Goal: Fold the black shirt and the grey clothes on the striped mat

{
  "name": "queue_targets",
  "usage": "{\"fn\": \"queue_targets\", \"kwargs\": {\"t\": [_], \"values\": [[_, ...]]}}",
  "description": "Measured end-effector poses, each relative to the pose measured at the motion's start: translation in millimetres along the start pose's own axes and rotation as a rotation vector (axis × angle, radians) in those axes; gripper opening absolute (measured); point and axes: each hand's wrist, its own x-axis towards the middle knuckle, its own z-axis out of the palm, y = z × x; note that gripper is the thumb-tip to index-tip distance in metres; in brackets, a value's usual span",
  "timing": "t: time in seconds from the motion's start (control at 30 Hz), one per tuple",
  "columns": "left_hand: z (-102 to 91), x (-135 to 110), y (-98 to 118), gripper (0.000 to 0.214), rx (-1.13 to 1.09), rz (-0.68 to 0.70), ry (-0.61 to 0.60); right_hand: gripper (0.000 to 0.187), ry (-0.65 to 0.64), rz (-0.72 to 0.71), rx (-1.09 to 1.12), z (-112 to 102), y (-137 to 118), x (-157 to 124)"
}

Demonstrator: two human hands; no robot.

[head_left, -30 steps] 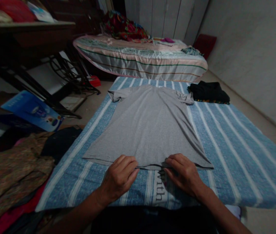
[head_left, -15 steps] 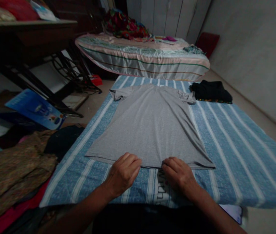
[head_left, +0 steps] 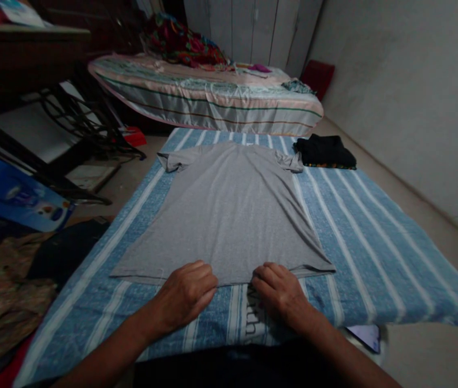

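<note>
A grey T-shirt (head_left: 229, 215) lies spread out on a blue-and-white striped cloth (head_left: 354, 258), its hem toward me and its sleeves at the far end. My left hand (head_left: 190, 293) is closed on the hem, left of its middle. Right of the middle, my right hand (head_left: 279, 293) grips the same hem with curled fingers. Both sets of fingertips are partly hidden by the knuckles. Printed lettering on the striped cloth shows between my hands. The shirt's right hem corner is slightly lifted in a fold.
Folded black clothes (head_left: 326, 151) sit at the cloth's far right. Behind stands a bed (head_left: 212, 102) with a floral blanket (head_left: 184, 46). On the left are a table (head_left: 30, 37), a blue box (head_left: 18, 194) and a clothes heap (head_left: 6, 302). A phone (head_left: 366, 337) lies low right.
The whole scene has shifted left as my head view turned right. Both hands stay at the hem; the shirt lies much as before.
</note>
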Motion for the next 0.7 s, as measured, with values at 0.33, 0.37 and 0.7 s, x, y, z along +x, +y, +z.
{"fn": "queue_targets", "kwargs": {"t": [0.33, 0.37, 0.7], "values": [[13.1, 55, -14, 0.015, -0.008, -0.021, 0.226, 0.019, 0.048, -0.002, -0.023, 7, -2, -2], [19.4, 61, -14, 0.018, 0.009, -0.012, 0.201, 0.020, 0.063, -0.004, -0.026, 8, -2, -2], [47.9, 56, -9, 0.054, 0.160, -0.069, -0.125, 0.019, 0.137, 0.049, 0.006, 3, 9, -4]]}}
